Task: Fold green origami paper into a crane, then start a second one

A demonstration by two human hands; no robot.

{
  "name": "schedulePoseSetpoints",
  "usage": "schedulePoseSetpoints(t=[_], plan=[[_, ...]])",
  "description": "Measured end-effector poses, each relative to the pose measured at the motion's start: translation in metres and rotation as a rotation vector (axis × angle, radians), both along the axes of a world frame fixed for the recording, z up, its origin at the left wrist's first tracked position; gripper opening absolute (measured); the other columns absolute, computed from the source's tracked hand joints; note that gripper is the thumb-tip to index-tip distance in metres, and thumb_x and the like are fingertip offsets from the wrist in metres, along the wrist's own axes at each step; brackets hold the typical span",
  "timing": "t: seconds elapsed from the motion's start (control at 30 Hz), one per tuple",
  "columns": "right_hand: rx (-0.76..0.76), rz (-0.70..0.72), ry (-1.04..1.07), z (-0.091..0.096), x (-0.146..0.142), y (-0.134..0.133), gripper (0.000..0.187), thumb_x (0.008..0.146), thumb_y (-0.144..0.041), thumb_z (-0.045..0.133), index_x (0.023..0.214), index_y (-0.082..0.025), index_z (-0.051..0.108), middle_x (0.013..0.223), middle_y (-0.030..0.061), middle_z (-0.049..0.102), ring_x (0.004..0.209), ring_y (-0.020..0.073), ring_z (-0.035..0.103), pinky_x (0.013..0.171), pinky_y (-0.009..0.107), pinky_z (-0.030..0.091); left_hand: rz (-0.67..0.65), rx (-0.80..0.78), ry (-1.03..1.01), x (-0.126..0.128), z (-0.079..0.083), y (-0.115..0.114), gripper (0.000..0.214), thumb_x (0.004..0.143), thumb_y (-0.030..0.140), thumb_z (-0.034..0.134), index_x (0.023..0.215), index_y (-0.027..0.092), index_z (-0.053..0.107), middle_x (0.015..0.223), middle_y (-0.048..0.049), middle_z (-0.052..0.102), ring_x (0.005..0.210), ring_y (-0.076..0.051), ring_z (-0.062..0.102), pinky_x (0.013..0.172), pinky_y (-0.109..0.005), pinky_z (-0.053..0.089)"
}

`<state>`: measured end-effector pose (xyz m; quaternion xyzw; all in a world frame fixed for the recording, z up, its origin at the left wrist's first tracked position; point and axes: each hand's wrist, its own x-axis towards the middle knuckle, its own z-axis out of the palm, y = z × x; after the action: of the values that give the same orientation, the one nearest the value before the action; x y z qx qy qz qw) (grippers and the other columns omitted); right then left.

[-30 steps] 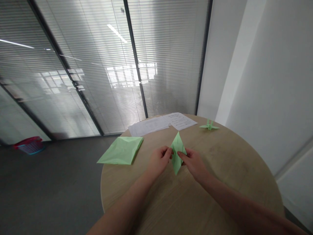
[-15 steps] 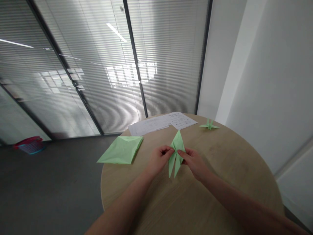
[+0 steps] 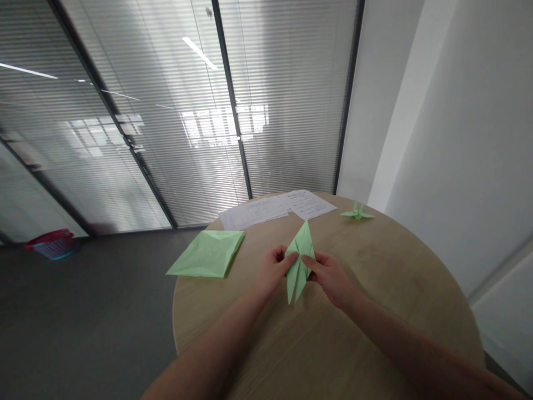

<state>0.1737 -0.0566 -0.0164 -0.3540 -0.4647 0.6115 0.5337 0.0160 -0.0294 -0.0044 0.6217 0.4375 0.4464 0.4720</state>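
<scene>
A piece of folded green paper (image 3: 305, 239), shaped like a long diamond with a pointed top and two narrow legs below, is held between both hands over the table. My left hand (image 3: 275, 266) pinches its left edge, thumb on the front face. On the opposite edge, my right hand (image 3: 327, 272) grips it the same way, its thumb near the centre line. The other fingers are partly hidden behind the paper. The slit between the two legs is narrow.
The round wooden table (image 3: 400, 289) carries a flat green paper sheet (image 3: 212, 255) at left, overhanging the edge. Printed sheets (image 3: 258, 212) lie at the back, with a folded green paper crane (image 3: 357, 213) at back right. A red-rimmed basket (image 3: 54, 244) stands on the floor.
The two lower legs of the folded paper have come closer together. My left thumb has shifted slightly on the front face, and both hands keep their hold.
</scene>
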Motion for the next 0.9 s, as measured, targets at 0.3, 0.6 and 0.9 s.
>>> schedulePoseSetpoints(t=[0.3,0.6,0.9], plan=[[0.014,-0.012,-0.069,-0.001,0.003,0.001,0.039,0.073,-0.050,0.075,0.091,-0.015,0.074,0.081,0.0080,0.074,0.073,0.0227,0.070,0.071,0.037,0.057,0.021,0.089,0.118,-0.002,0.001,-0.002,0.037,0.077,0.050,0.066,0.066,0.018,0.051,0.054,0.0045,0.049,0.051,-0.011,0.046,0.049,-0.023,0.035],[-0.002,-0.137,-0.042,0.006,0.007,0.003,0.037,0.069,-0.048,0.077,0.082,-0.014,0.072,0.076,0.0079,0.073,0.064,0.0187,0.063,0.067,0.034,0.055,-0.200,-0.064,0.229,-0.002,0.005,-0.005,0.036,0.080,0.050,0.061,0.075,0.014,0.063,0.063,0.0007,0.056,0.052,-0.011,0.052,0.048,-0.024,0.043],[-0.011,-0.168,-0.085,0.006,0.006,0.002,0.036,0.069,-0.049,0.076,0.079,-0.015,0.072,0.075,0.0085,0.073,0.064,0.0200,0.064,0.065,0.035,0.053,-0.326,-0.033,0.409,-0.023,0.018,0.000,0.025,0.076,0.038,0.065,0.065,0.016,0.063,0.055,0.0029,0.054,0.050,-0.009,0.047,0.048,-0.022,0.033]])
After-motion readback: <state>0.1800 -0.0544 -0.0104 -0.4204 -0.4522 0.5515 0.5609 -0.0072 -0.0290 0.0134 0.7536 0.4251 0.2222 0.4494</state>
